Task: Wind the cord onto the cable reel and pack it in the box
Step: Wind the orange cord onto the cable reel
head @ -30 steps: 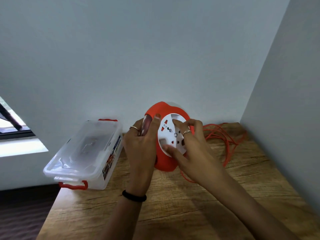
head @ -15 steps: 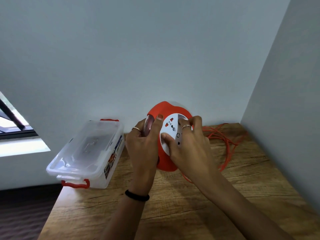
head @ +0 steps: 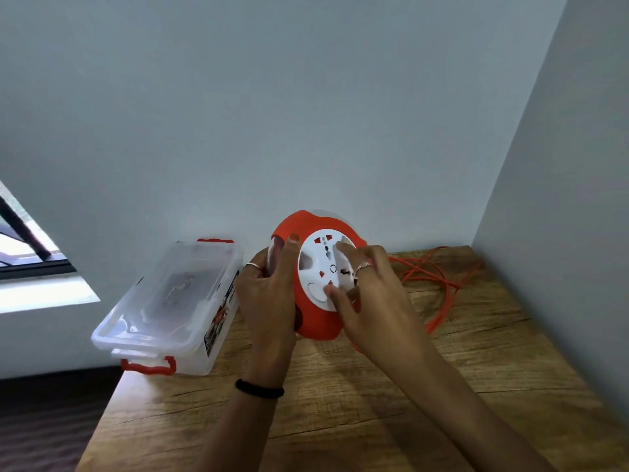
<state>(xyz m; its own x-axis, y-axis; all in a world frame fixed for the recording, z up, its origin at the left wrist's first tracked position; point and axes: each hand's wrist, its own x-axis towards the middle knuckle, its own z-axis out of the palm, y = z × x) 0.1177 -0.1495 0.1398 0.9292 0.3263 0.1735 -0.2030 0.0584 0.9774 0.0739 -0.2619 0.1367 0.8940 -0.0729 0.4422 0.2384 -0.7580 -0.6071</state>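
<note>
An orange cable reel [head: 316,321] with a white socket disc [head: 321,257] stands on edge on the wooden table [head: 374,403], close to the back wall. My left hand [head: 269,298] grips the reel's left rim, thumb over the orange edge. My right hand [head: 367,294] lies on the white disc, fingers spread across it. A loose orange cord [head: 439,291] runs from behind the reel and lies in loops on the table to the right. The clear plastic box [head: 177,301], lid on, sits at the table's left edge.
The box has red clip handles [head: 148,366] at both ends. Walls close in the table at the back and the right. A window [head: 30,253] sits low on the left. The floor drops away left of the table.
The white disc has turned under my right hand, whose fingers have shifted round its face. My left hand keeps its hold on the rim.
</note>
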